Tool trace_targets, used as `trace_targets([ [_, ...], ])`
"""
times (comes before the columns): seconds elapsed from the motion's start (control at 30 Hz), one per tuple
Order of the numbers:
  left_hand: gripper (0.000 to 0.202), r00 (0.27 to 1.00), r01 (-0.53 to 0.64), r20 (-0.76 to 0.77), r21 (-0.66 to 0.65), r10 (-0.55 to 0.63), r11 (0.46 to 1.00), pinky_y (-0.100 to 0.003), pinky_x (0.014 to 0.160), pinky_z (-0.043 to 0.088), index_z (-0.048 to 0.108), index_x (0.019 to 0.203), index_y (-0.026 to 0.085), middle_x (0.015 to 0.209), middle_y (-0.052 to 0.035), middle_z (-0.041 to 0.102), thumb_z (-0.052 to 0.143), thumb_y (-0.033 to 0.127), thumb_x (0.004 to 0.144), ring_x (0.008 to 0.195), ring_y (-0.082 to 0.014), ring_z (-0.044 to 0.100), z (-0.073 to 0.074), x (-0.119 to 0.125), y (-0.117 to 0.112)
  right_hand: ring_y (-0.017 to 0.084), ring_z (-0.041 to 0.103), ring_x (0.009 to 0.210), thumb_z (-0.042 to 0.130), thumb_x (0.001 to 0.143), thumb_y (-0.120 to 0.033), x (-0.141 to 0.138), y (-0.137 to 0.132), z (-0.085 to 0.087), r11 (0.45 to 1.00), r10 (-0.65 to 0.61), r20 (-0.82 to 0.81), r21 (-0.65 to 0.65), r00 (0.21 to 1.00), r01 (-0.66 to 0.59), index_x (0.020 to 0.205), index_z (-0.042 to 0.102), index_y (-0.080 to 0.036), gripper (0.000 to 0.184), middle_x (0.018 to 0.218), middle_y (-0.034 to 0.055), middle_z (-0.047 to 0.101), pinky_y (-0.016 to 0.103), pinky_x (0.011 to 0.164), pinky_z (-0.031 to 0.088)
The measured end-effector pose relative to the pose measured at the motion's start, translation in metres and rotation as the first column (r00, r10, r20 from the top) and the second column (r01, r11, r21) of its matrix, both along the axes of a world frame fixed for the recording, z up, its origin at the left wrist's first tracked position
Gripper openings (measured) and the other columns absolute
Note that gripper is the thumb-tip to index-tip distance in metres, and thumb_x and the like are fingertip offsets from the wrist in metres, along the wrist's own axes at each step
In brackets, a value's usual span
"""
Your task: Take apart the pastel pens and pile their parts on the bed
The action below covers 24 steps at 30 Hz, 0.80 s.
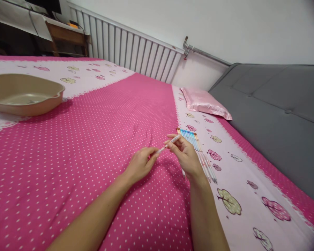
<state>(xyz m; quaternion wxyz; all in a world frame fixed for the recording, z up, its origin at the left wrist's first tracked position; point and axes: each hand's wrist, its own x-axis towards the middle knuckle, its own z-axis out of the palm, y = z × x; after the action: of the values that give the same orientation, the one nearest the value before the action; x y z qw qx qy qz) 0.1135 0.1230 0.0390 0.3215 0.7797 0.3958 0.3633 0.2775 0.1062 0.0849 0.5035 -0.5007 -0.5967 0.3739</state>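
Both my hands meet over a pink polka-dot bedspread (81, 139). My right hand (185, 157) pinches a thin white pen (169, 143) near its upper half. My left hand (140, 164) grips the pen's lower end with closed fingertips. The pen slants up to the right between them. Just right of my right hand, a row of several similar pens (199, 150) lies side by side on the pale border of the bedspread.
A beige plastic basin (23, 94) sits on the bed at the far left. A pink satin pillow (205, 103) lies by the grey padded headboard (277, 115) on the right. A white radiator (131, 52) and a wooden chair (66, 38) stand beyond the bed.
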Motion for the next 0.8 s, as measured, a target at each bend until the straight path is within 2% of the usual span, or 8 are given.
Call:
trace_targets([
  [0.2,0.031,0.999,0.037,0.035,-0.055,-0.035,0.998,-0.028,0.066,0.04,0.063,0.096,0.016,0.082,-0.0047,0.063,0.041,0.037,0.09,0.071,-0.015,0.053,0.003,0.0,-0.001,0.016,0.059,0.088,0.063,0.079,-0.034,0.0,0.001,-0.001,0.999,0.034,-0.051,-0.014,0.998,-0.035,0.107,0.057,-0.022,0.03,0.093,0.003,0.064,0.032,0.081,0.044],
  [0.33,0.031,0.982,0.135,0.154,-0.147,-0.112,0.98,-0.027,0.065,0.039,0.063,0.094,0.016,0.08,-0.0039,0.062,0.042,0.038,0.089,0.07,-0.0142,0.051,0.006,-0.001,-0.003,0.016,0.06,0.088,0.066,0.077,-0.03,-0.002,0.0,-0.001,0.996,0.08,-0.09,-0.038,0.993,-0.084,0.106,0.058,-0.022,0.031,0.093,0.0033,0.066,0.032,0.084,0.045],
  [0.57,0.028,0.893,0.372,0.373,-0.295,-0.252,0.88,-0.025,0.063,0.037,0.063,0.084,0.013,0.075,-0.0024,0.057,0.046,0.036,0.088,0.066,-0.011,0.049,0.009,-0.002,-0.004,0.013,0.06,0.078,0.071,0.072,-0.029,-0.001,-0.001,0.003,0.989,0.118,-0.192,-0.068,0.974,-0.133,0.099,0.063,-0.022,0.029,0.082,0.0005,0.065,0.03,0.078,0.047],
  [0.7,0.025,0.842,0.466,0.459,-0.356,-0.283,0.81,-0.027,0.069,0.039,0.062,0.091,0.014,0.079,-0.0039,0.06,0.047,0.034,0.088,0.071,-0.0117,0.052,0.01,-0.003,-0.004,0.014,0.061,0.079,0.071,0.073,-0.029,0.002,-0.004,0.007,0.979,0.149,-0.216,-0.102,0.965,-0.174,0.101,0.063,-0.022,0.03,0.084,0.0016,0.066,0.032,0.081,0.047],
  [0.8,0.025,0.825,0.499,0.481,-0.374,-0.296,0.782,-0.029,0.073,0.04,0.062,0.095,0.014,0.08,-0.0042,0.061,0.048,0.034,0.088,0.073,-0.0122,0.053,0.009,-0.004,-0.004,0.014,0.061,0.08,0.071,0.073,-0.029,0.003,-0.005,0.007,0.974,0.175,-0.226,-0.105,0.958,-0.203,0.103,0.063,-0.022,0.032,0.085,0.0018,0.067,0.032,0.082,0.047],
])
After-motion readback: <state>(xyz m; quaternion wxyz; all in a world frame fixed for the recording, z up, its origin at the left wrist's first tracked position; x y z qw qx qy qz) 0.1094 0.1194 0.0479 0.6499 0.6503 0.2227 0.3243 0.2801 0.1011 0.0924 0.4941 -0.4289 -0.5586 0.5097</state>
